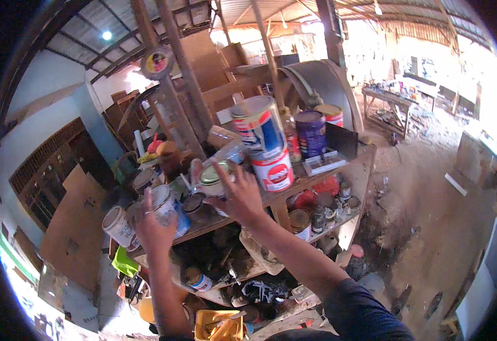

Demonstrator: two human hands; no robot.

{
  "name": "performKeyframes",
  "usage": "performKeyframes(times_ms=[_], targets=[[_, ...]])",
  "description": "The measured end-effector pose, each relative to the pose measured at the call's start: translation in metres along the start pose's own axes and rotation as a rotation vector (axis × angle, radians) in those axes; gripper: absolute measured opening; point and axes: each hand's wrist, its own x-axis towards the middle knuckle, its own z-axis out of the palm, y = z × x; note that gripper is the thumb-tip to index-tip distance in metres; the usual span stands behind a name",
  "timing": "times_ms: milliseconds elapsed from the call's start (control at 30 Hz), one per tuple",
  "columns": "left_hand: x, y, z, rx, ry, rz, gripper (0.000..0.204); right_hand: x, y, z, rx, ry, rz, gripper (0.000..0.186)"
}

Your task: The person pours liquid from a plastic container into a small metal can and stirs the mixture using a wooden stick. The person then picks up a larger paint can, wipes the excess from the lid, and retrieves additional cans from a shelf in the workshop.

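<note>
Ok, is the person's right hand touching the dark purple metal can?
No, the right hand is at the round can with a pale green lid, with two stacked cans between it and the dark purple metal can.

The head camera, a wide fisheye unit, views from the person's head height, facing forward and angled downward. At close range it covers the bare left hand (156,226) and bare right hand (240,196), with forearms entering from the lower edge. The long brown wooden shelf (357,158) crosses mid-frame obliquely, seen from above. The grey corrugated roof (419,28) occupies the far upper field.
</note>
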Motion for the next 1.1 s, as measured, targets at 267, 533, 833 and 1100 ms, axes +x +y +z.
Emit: performKeyframes(times_ms=[267, 533, 833, 1100], targets=[[0.005, -0.044, 0.001, 0.133, -0.139, 0.041, 0.096, 0.008, -0.002, 0.01, 0.049, -0.092, -0.015, 0.085], [0.008, 0.001, -0.01, 0.025, -0.182, -0.164, 0.058, -0.002, 0.019, -0.005, 0.177, -0.245, -0.06, 0.081], [0.014, -0.026, -0.003, 0.182, -0.196, -0.061, 0.056, -0.103, 0.036, -0.062, 0.551, -0.134, -0.044, 0.071], [0.016, -0.011, 0.003, 0.261, -0.276, -0.097, 0.052, -0.403, 0.099, -0.066, 0.355, -0.635, 0.173, 0.081]])
